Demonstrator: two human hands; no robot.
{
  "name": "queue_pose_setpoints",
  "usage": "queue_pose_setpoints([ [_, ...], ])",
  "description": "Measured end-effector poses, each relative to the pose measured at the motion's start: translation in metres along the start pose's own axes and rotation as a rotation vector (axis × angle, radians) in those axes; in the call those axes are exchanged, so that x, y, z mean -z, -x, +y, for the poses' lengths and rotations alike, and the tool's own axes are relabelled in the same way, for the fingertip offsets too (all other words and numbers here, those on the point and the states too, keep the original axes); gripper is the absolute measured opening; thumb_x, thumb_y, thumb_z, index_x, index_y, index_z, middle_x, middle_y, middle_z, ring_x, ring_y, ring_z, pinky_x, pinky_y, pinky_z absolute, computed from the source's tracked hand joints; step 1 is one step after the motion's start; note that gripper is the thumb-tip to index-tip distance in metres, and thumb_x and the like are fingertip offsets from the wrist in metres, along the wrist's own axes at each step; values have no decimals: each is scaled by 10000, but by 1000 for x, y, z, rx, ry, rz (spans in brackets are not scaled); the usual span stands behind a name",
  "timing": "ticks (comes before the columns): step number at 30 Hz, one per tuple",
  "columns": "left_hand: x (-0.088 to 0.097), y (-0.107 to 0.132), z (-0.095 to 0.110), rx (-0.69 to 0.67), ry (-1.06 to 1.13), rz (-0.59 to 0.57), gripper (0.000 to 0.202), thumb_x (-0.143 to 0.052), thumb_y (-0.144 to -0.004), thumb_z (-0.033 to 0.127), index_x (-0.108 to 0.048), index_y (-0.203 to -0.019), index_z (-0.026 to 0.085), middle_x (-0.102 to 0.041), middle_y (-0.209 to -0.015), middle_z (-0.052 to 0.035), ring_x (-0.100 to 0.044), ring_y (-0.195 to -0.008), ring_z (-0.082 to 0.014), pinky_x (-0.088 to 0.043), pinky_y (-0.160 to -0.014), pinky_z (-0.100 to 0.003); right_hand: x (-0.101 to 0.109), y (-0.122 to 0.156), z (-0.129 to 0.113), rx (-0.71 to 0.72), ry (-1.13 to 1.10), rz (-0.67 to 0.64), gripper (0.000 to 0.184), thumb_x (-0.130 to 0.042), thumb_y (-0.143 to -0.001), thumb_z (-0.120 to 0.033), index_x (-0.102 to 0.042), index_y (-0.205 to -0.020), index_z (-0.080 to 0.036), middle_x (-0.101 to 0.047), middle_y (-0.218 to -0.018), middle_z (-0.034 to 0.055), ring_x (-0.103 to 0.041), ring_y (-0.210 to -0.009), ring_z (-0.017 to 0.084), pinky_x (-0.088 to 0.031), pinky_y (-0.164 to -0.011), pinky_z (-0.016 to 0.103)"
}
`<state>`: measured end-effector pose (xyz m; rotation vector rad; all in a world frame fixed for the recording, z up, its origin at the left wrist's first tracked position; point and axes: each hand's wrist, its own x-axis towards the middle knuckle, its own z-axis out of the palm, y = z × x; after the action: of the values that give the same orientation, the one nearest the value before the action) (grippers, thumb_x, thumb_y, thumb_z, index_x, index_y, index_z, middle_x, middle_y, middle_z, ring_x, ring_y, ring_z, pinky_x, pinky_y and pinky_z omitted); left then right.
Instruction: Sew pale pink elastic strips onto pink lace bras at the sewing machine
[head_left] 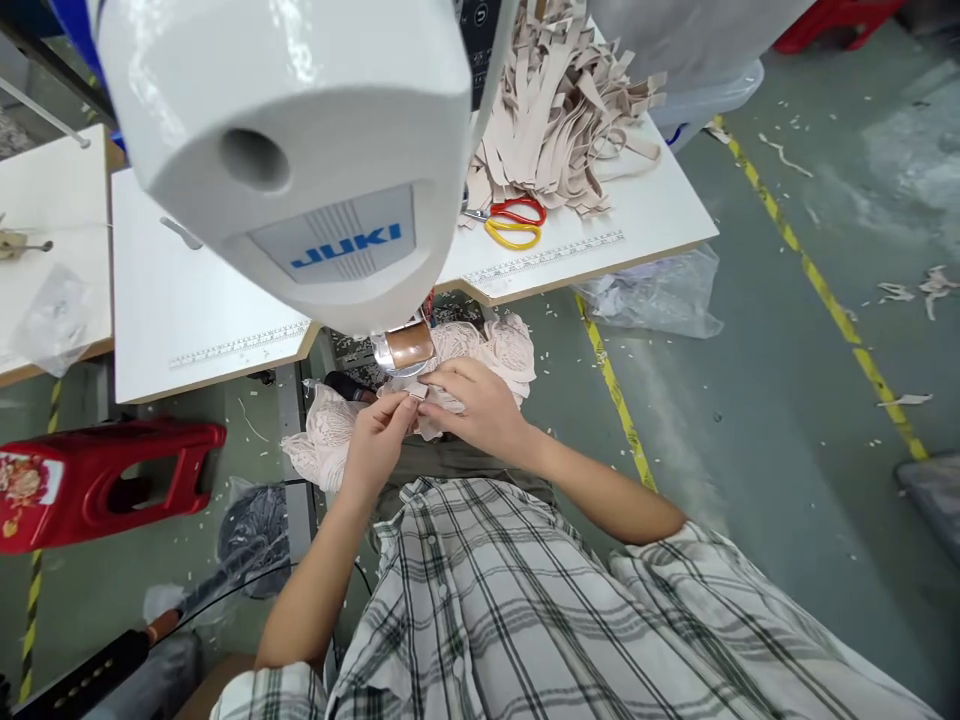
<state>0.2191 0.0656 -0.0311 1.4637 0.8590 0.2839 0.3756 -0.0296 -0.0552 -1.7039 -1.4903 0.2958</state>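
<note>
A white JUKI sewing machine head [300, 150] fills the upper left of the head view. Below it, a pale pink lace garment [502, 350] lies bunched under the needle area [405, 350]. My left hand [379, 440] pinches a small beige strap end [417, 392] against the lace, fingers closed. My right hand [480, 405] lies on the lace just right of it, fingers curled and pressing the same piece. Both hands meet right below the presser foot.
A pile of beige straps [562, 110] and red-and-yellow scissors [514, 222] lie on the white table [637, 215]. A red plastic stool [105, 475] stands at the left. A plastic bag [660, 290] lies on the grey floor by a yellow line [615, 395].
</note>
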Motion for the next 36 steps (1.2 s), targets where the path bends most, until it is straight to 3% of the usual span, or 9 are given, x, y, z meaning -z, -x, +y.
queue_pose_setpoints([
  [7, 3, -1, 1, -188, -323, 45, 303, -498, -978, 345, -644, -770, 181, -638, -729, -11, -548, -682, -138, -395, -636, -250, -1, -7, 0, -11, -30, -120, 269, -545, -975, -362, -654, -1167, -207, -645, -1108, 94, -605, -1032, 217, -509, -852, 350],
  [11, 6, -3, -2, -205, -388, 15, 298, -503, -970, 320, -646, -748, 181, -663, -723, -13, -581, -679, -142, -401, -634, -251, 7, -13, 7, 72, -16, -166, 158, -582, -952, -327, -661, -991, -196, -619, -1058, 96, -585, -1022, 228, -498, -881, 379],
  [16, 3, -4, -4, -144, -322, 0, 313, -518, -955, 344, -643, -719, 181, -635, -684, -5, -566, -660, -141, -399, -622, -248, 7, -12, 12, 25, -52, -189, 170, -626, -928, -344, -662, -960, -180, -637, -1054, 94, -601, -1001, 215, -506, -850, 355],
  [21, -4, -14, -11, 2, -110, 50, 363, -565, -925, 442, -620, -686, 175, -606, -645, -3, -540, -635, -132, -409, -612, -237, -11, 7, 12, 77, -3, -28, 210, -539, -975, -294, -720, -893, -225, -700, -944, 53, -632, -905, 172, -502, -794, 319],
  [25, 2, -24, -23, 137, 69, 28, 371, -652, -865, 488, -581, -674, 178, -513, -602, 34, -411, -539, -88, -340, -534, -218, 5, -22, 61, 15, 45, -65, 272, -477, -995, -359, -722, -977, -240, -713, -1020, 51, -649, -943, 171, -524, -806, 302],
  [28, 10, -23, -25, 156, 133, 37, 357, -661, -861, 485, -598, -698, 174, -512, -635, 30, -380, -534, -73, -301, -506, -204, 46, -81, 118, -222, 360, 102, 367, -339, -1020, -273, -651, -1197, -191, -659, -1231, 113, -586, -1142, 224, -465, -977, 365],
  [30, 15, -17, -20, 163, 151, 32, 357, -655, -862, 495, -611, -711, 174, -500, -633, 27, -383, -539, -73, -281, -489, -198, 69, -121, 149, -307, 579, -14, 394, -350, -982, -200, -601, -1276, -124, -614, -1291, 178, -547, -1198, 277, -422, -1018, 401],
  [32, 17, -11, -13, 196, 184, 3, 354, -643, -868, 507, -627, -739, 178, -486, -628, 25, -396, -549, -79, -271, -478, -195, 82, -150, 168, -344, 681, -124, 412, -376, -957, -204, -587, -1290, -87, -595, -1276, 228, -572, -1124, 323, -442, -944, 432],
  [36, 18, -5, -4, 258, 298, -21, 359, -657, -855, 513, -621, -736, 176, -478, -628, 21, -407, -551, -79, -258, -459, -191, 88, -165, 186, -291, 745, -231, 434, -407, -944, -264, -559, -1303, -72, -601, -1212, 261, -582, -1030, 343, -444, -843, 428],
])
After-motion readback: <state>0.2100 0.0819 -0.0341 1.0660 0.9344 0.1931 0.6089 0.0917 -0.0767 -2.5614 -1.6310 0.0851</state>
